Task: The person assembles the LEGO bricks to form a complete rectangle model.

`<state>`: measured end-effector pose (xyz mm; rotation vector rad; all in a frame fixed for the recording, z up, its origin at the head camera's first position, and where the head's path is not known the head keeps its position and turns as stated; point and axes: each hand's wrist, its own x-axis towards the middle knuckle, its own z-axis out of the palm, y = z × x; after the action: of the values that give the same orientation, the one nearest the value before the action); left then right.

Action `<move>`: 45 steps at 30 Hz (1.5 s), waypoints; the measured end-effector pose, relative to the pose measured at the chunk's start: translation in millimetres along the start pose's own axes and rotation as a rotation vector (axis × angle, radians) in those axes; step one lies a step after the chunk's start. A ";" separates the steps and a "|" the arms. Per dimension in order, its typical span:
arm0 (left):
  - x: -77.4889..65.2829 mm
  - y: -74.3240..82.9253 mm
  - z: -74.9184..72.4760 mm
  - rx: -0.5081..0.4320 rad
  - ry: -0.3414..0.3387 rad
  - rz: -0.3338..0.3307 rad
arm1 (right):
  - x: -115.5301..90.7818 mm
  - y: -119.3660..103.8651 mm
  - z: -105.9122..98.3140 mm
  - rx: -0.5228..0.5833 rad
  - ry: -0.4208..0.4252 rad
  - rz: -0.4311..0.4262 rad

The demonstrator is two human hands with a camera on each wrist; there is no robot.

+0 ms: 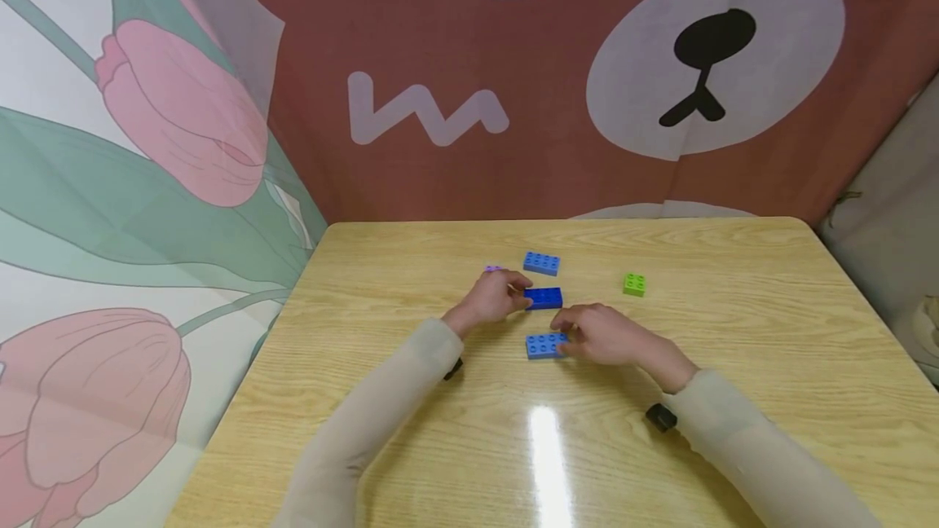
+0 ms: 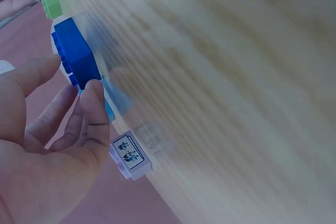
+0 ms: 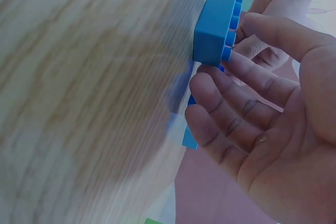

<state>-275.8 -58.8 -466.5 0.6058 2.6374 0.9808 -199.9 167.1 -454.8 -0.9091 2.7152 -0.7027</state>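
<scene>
Pinching lightly, my left hand (image 1: 493,298) is holding the dark blue brick (image 1: 544,298) at its left end; in the left wrist view the thumb and the index fingertip (image 2: 94,95) are touching the two sides of this brick (image 2: 76,56). The brick is lying flat on the wooden table (image 1: 411,251), a little above the middle of the head frame. My right hand (image 1: 605,334) is closing its fingers (image 3: 231,103) on the light blue brick (image 1: 544,345), which is lying just below the dark one, at the centre of the frame. In the right wrist view the fingertips are pressing on the studded face of that brick (image 3: 212,22) and the thumb is lying along its upper edge, so I am seeing a real grip there.

Going outward, a second light blue brick (image 1: 541,263) is lying above the dark one, near it but apart. A small lilac brick (image 2: 131,156) is sitting just beside my left hand; in the head view it is almost hidden behind the knuckles. A green brick (image 1: 634,284) is lying well apart, to the right of the group. Behind the table a brown cloth with a bear face (image 1: 715,55) is hanging, and a cloth with pink tulips (image 1: 183,112) is filling the left side.
</scene>
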 end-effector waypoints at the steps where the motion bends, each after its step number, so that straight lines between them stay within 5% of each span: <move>1: 1.1 -0.1 0.5 0.011 0.002 0.008 | 0.1 -0.2 0.2 -0.003 0.000 -0.006; 27: 1.9 2.4 2.4 0.086 -0.012 -0.004 | 1.2 4.6 -1.3 -0.041 -0.031 0.054; 45: -7.9 0.3 -3.5 0.024 -0.060 -0.035 | -5.0 20.6 -8.3 -0.034 0.008 0.092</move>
<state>-270.1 -64.2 -462.9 0.5833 2.6019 0.9077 -209.2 187.6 -457.6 -0.7844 2.7644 -0.6451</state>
